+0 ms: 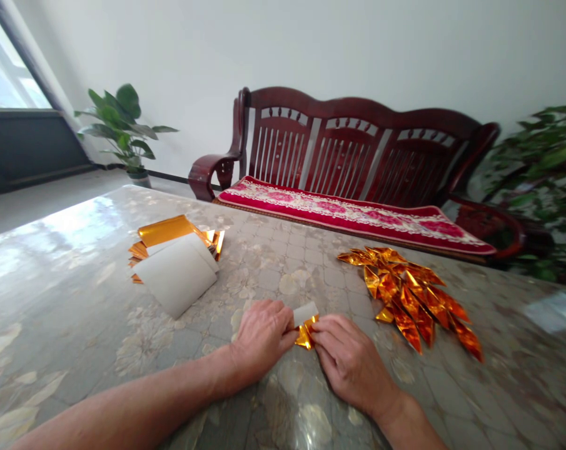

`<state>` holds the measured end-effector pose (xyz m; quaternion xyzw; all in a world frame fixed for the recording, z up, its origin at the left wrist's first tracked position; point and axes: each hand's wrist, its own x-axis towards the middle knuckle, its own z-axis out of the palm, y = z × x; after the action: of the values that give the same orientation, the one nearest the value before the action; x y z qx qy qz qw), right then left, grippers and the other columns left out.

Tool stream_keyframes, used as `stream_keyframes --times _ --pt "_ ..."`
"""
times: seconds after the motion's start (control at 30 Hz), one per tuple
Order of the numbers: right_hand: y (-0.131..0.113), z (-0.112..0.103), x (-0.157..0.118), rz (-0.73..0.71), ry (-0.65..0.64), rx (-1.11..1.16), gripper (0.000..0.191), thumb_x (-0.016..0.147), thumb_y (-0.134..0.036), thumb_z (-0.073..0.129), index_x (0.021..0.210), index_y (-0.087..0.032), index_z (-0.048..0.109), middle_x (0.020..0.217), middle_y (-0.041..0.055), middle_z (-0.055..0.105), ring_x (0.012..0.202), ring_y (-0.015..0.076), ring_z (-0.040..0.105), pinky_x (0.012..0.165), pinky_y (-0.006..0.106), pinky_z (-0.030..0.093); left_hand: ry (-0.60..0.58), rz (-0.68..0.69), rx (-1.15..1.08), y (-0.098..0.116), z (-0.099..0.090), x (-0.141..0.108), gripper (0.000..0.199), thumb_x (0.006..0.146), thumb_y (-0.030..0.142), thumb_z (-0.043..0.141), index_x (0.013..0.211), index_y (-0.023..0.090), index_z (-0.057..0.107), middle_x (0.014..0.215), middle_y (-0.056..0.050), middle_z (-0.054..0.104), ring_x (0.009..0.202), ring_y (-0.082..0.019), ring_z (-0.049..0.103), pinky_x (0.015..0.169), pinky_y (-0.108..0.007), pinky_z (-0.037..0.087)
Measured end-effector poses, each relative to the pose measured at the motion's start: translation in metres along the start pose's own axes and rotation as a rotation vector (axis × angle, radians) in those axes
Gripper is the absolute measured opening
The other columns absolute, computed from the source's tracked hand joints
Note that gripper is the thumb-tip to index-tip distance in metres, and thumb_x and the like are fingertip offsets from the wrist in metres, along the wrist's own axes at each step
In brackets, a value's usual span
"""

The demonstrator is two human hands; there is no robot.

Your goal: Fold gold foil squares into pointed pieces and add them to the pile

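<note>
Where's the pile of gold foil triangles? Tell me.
In the head view, the gold foil triangles lie on the right of the table, just beyond the right hand and near the red bench cushion.

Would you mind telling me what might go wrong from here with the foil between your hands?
The small gold foil piece between your left hand and right hand looks thin, so it might crease or tear under pressure. The pile of folded gold foil pieces lies loose on the glossy table top close to your right hand, so a careless movement could scatter it.
</note>
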<state>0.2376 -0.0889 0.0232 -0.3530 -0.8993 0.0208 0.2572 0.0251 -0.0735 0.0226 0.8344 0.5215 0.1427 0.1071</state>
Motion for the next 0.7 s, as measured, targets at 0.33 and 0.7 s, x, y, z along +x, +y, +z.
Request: stream_keyframes --times 0.33,0.7 --pt "-0.001 0.001 -0.003 -0.016 0.026 0.0 0.027 0.093 -0.009 0.048 0.106 -0.02 0.068 0.103 0.0077 0.071 0.104 0.0224 0.062 0.091 0.04 0.053 -0.087 0.153 0.153 -0.004 -0.003 -0.007 0.014 0.1 0.027 0.049 0.093 0.021 0.059 0.09 -0.002 0.06 0.082 -0.018 0.059 0.071 -0.028 0.048" --pt "-0.009 0.0 -0.003 0.017 -0.016 0.024 0.028 0.092 -0.007 0.045 0.105 -0.02 0.066 0.101 0.0064 0.069 0.098 0.0209 0.062 0.102 0.044 0.047 -0.055 0.296 0.342 0.016 0.004 -0.034 0.018 0.093 0.027 0.06 0.105 0.014 0.062 0.102 -0.011 0.062 0.095 -0.028 0.057 0.081 -0.041 0.05"
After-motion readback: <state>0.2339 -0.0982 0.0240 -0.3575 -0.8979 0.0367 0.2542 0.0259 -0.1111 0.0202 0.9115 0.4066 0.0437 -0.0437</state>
